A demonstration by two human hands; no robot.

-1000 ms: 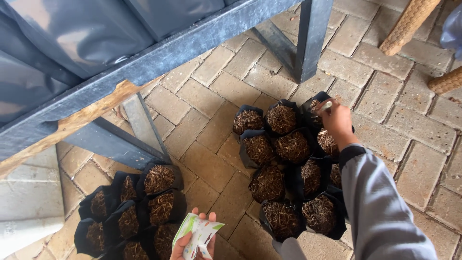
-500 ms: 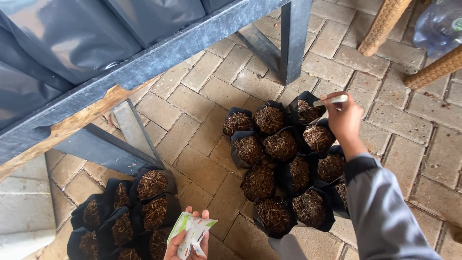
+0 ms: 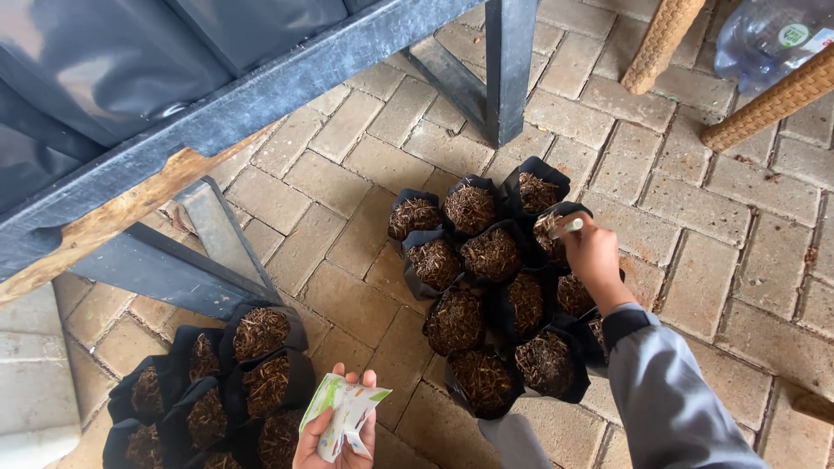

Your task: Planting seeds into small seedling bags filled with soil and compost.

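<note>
both hands are busy. the right hand [image 3: 593, 252] is pinching a small pale stick [image 3: 566, 228] and is reaching over the group of black grow bags [image 3: 491, 287] on the right. a moment ago it was up in the air above the far bags; now it is coming down, with the stick tip right at the soil of one bag at the edge of the group [image 3: 549, 227]. to me that means this bag is getting the poke now. the left hand [image 3: 337, 430] is holding a small green and white packet [image 3: 343, 412], fingers wrapped around it, low and close to the body, just like before. the packet is sitting between the two groups of bags.

another group of black bags [image 3: 217, 391] is standing at the lower left, well apart from the first group. all the bags are filled with brown, stringy soil.

the bags are standing on a floor of tan brick pavers [image 3: 330, 217]. a dark metal desk frame [image 3: 261, 87] is running over the top left, with a leg [image 3: 508, 69] going down near the bags. a clear plastic bottle [image 3: 764, 35] and woven chair legs [image 3: 660, 43] are at the top right.
</note>
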